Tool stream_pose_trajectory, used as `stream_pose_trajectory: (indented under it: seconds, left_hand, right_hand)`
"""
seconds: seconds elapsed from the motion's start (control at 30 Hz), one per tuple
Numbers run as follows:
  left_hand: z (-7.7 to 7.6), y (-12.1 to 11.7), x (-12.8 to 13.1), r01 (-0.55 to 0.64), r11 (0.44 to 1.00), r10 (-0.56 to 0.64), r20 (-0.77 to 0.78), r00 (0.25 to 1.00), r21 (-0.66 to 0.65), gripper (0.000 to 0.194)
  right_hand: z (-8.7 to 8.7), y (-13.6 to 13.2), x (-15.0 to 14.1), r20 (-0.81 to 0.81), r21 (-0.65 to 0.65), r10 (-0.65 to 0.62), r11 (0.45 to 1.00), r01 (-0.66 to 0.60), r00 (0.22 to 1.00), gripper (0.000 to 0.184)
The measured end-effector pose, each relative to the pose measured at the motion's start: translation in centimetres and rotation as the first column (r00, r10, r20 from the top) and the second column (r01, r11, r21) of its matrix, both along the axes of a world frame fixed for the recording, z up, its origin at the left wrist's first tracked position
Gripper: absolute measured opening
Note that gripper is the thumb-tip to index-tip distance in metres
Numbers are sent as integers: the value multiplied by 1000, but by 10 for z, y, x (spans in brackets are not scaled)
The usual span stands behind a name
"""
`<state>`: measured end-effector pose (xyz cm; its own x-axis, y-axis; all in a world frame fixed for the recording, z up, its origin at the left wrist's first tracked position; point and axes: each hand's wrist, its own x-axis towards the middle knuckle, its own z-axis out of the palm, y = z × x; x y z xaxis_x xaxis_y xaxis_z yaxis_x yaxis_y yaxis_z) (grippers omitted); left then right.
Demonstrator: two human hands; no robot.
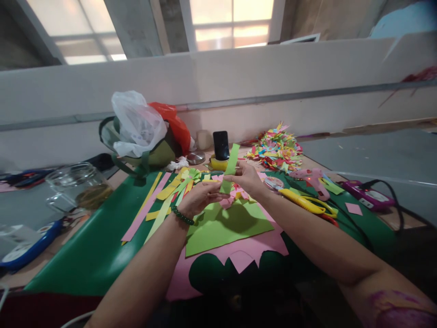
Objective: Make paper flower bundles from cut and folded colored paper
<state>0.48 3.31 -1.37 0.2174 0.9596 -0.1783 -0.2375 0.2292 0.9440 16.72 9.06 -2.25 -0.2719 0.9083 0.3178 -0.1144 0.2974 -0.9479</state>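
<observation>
A light green paper strip (pixel 233 158) stands nearly upright between my two hands, above the table's middle. My right hand (pixel 249 178) pinches it from the right side. The fingers of my left hand (pixel 201 197) close on its lower end from the left. Beneath the hands lies a green paper sheet (pixel 225 232) on top of a pink paper sheet (pixel 184 278) with curved cut-outs along its near edge. Small pink paper pieces (pixel 229 200) lie just behind the hands. Yellow, pink and green paper strips (pixel 146 207) spread out left of my left hand.
A colourful paper pile (pixel 278 148) stands at the back right. Yellow-handled scissors (pixel 303 202), a pink glue gun (pixel 312 180) and a purple box with a cord (pixel 367 196) lie to the right. At back are a phone (pixel 221 146) and a bag (pixel 146 150); a glass jug (pixel 73 187) is left.
</observation>
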Motion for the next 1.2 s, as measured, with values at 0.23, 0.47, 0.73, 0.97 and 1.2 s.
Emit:
stream_pose_trajectory:
  seconds: [0.23,0.47,0.73,0.97,1.2]
  left_hand:
    - [-4,1,0,17,999,-16,-27,1000,33,20]
    - [-10,4,-3,58,995,-53,-63,997,80,17]
    - [-9,3,-3,37,998,-33,-79,996,47,16]
    - [-7,2,-1,68,996,-63,-91,994,59,17]
    - [2,-2,2,47,999,-49,-146,988,-17,13]
  right_hand:
    - [1,-4,-1,-22,17,18,1000,-18,1000,42]
    - [-2,-4,-3,3,28,8,1000,-8,1000,41]
    - [1,-8,-2,32,18,19,1000,-20,999,41]
    - [2,-7,-4,-15,-13,53,999,-53,998,45]
    - [1,-5,-4,-28,-19,72,997,-73,997,45]
